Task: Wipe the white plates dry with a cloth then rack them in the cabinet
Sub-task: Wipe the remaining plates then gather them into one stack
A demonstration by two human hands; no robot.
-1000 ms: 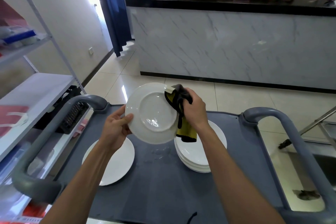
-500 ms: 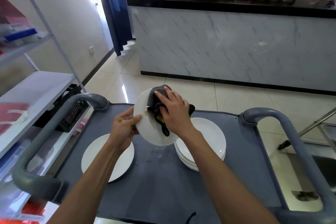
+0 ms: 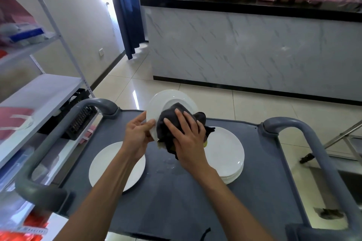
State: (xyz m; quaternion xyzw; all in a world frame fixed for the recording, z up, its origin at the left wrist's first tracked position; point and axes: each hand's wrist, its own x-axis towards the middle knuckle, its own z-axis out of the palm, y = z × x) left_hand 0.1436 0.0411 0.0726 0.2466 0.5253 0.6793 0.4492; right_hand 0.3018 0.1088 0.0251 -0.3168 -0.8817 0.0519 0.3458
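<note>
Left hand gripping the rim of a tilted white plate above a grey cart, right hand with spread fingers pressing a dark cloth against it, single plate lower left, stack of plates on the right

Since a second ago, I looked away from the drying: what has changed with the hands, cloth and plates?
The right hand has carried the dark cloth from the held plate's right rim onto its middle, fingers now spread flat, pressing it. The plate has tilted, more edge-on. The left hand keeps gripping its left rim. The single plate and the stack of plates lie unmoved on the cart.
</note>
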